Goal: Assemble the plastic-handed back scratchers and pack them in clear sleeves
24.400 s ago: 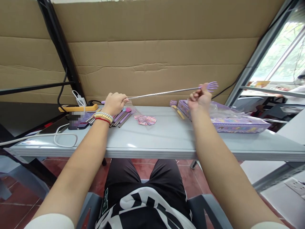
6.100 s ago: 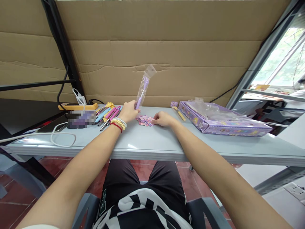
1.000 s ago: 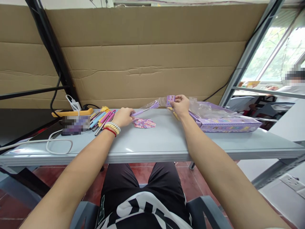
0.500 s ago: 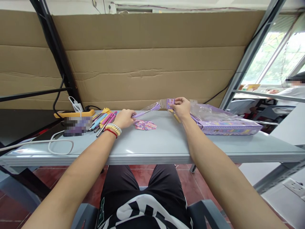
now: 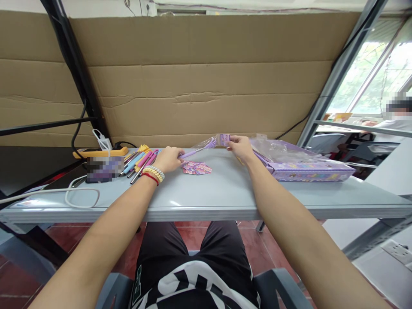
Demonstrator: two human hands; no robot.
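A purple pen point(image 5: 192, 152) with a tassel-like or shaped top stretches from my left hand point(image 5: 169, 159), whose fingers are closed round its lower end. Over the pen's top lies a clear plastic wrapper point(image 5: 212, 139) with a small purple printed label point(image 5: 223, 139). My right hand point(image 5: 240, 148) pinches the wrapper at that label. On the table below the pen lies a small pile of pink and purple printed labels point(image 5: 197, 168). Pens in several colours point(image 5: 141, 163) are heaped just left of my left hand.
A purple printed box point(image 5: 313, 172) with clear plastic on top stands to the right. At the left are a blurred purple item point(image 5: 105, 169), a yellow-edged object point(image 5: 99, 152), a white charger point(image 5: 103, 142) and a white cable point(image 5: 66, 191). Cardboard point(image 5: 206, 81) backs the table. Another person sits far right.
My right hand has moved a little to the left, bringing the wrapper's label closer to the pen's top. My left hand stays in about the same place.
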